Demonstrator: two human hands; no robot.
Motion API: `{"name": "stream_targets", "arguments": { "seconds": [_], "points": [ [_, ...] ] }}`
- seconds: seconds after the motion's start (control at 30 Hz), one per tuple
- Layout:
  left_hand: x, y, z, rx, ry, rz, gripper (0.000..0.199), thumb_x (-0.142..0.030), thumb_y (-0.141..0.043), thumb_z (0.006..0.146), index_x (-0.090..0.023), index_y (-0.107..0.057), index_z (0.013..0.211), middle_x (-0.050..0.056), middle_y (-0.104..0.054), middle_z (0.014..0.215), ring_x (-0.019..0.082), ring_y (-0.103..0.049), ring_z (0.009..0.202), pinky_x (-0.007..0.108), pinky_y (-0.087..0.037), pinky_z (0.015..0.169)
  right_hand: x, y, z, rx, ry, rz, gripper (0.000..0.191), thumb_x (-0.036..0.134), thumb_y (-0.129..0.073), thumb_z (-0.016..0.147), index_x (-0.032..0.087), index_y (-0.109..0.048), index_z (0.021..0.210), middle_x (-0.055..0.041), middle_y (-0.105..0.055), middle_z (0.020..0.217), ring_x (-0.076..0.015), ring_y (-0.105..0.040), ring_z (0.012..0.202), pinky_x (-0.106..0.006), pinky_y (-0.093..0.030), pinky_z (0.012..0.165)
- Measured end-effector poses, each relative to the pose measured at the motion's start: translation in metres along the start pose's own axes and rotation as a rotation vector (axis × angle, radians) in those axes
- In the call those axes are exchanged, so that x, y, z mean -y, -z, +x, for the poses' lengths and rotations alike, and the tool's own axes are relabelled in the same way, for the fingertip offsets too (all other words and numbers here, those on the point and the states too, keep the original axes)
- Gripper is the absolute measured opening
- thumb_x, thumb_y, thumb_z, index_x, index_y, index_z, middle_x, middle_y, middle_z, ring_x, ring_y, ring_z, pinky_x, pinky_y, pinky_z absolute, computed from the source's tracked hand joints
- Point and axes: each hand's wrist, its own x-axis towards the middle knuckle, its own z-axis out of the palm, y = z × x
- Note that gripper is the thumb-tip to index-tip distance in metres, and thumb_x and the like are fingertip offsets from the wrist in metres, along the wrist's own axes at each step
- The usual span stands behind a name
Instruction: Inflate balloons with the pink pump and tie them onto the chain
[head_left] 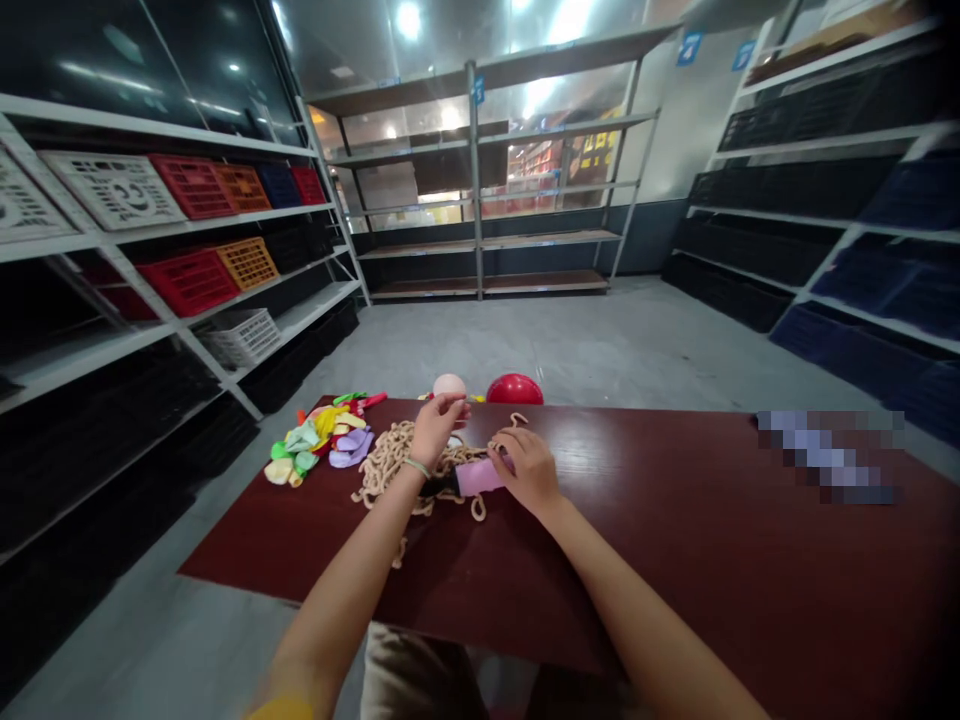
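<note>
While hands [529, 470] apart, crates [184, 284] on shelves [319, 306]

Coloured crates [187, 187] on white shelving [319, 306]

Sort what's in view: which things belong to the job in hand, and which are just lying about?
Likely the job: pink thing, tan loops, pale ball, limp balloons.
Likely just lying about: blurred item, crates; perhaps red round thing.
</note>
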Motion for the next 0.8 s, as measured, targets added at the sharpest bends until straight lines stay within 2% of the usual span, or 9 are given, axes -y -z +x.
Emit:
{"name": "stream_targets", "arguments": {
  "seconds": [0.1,0.17,0.33,0.47,0.6,0.7,0.8],
  "points": [
    [0.001,0.032,-0.016,-0.015,-0.054,0.123,0.023,-0.031,-0.061,0.086,-0.016,-0.068,0.102,0.008,-0.073,0.091,0.018,-0.070,0.079,0.028,-0.055,0.066,0.013,0.004,0.002,0.105,0.080,-0.039,0.019,0.031,-0.054,0.094,0.019,-0.066,0.104,-0.0074,-0.069,0.105,-0.0224,-0.061,0.099,-0.037,-0.045,0.090],
    [0.005,0.056,-0.025,-0.046,-0.097,0.226,0.022,-0.030,-0.060,0.087,-0.017,-0.069,0.102,0.007,-0.073,0.089,0.018,-0.069,0.078,0.028,-0.054,0.069,0.019,0.005,0.002,0.183,0.132,-0.068,0.023,0.033,-0.053,0.095,0.019,-0.066,0.109,-0.0078,-0.069,0.108,-0.0233,-0.060,0.100,-0.038,-0.043,0.090],
    [0.024,0.119,-0.042,-0.244,-0.210,0.479,0.018,-0.027,-0.059,0.087,-0.019,-0.072,0.096,0.007,-0.073,0.093,0.020,-0.067,0.086,0.033,-0.051,0.084,0.026,0.005,0.002,0.383,0.205,-0.100,0.032,0.036,-0.052,0.095,0.019,-0.064,0.119,-0.0093,-0.068,0.113,-0.0255,-0.058,0.102,-0.039,-0.041,0.091],
    [0.046,0.161,-0.050,-0.367,-0.330,0.664,0.015,-0.023,-0.060,0.086,-0.020,-0.072,0.095,0.010,-0.071,0.103,0.024,-0.063,0.099,0.038,-0.044,0.097,0.026,0.002,0.000,0.475,0.207,-0.063,0.041,0.046,-0.053,0.093,0.020,-0.062,0.125,-0.0104,-0.066,0.122,-0.0287,-0.057,0.108,-0.043,-0.040,0.096],
    [0.068,0.181,-0.053,-0.370,-0.337,0.885,0.021,-0.017,-0.063,0.082,-0.018,-0.070,0.101,0.015,-0.067,0.107,0.029,-0.058,0.106,0.043,-0.039,0.102,0.024,-0.001,-0.001,0.531,0.193,-0.060,0.049,0.048,-0.056,0.090,0.021,-0.058,0.130,-0.0119,-0.063,0.128,-0.0307,-0.057,0.112,-0.045,-0.040,0.097],
    [0.077,0.183,-0.050,-0.346,-0.271,0.985,0.029,-0.013,-0.063,0.080,-0.014,-0.067,0.108,0.018,-0.064,0.112,0.031,-0.055,0.108,0.045,-0.037,0.102,0.023,-0.002,-0.001,0.578,0.208,-0.086,0.054,0.046,-0.058,0.088,0.020,-0.054,0.135,-0.0128,-0.061,0.131,-0.0313,-0.056,0.114,-0.045,-0.039,0.096],
    [0.080,0.182,-0.047,-0.330,-0.228,1.003,0.027,-0.015,-0.061,0.082,-0.013,-0.066,0.109,0.020,-0.064,0.111,0.031,-0.056,0.108,0.045,-0.037,0.101,0.025,-0.001,0.000,0.597,0.213,-0.110,0.059,0.041,-0.059,0.084,0.019,-0.050,0.138,-0.0130,-0.060,0.133,-0.0327,-0.055,0.116,-0.045,-0.038,0.096]
  ]
}}
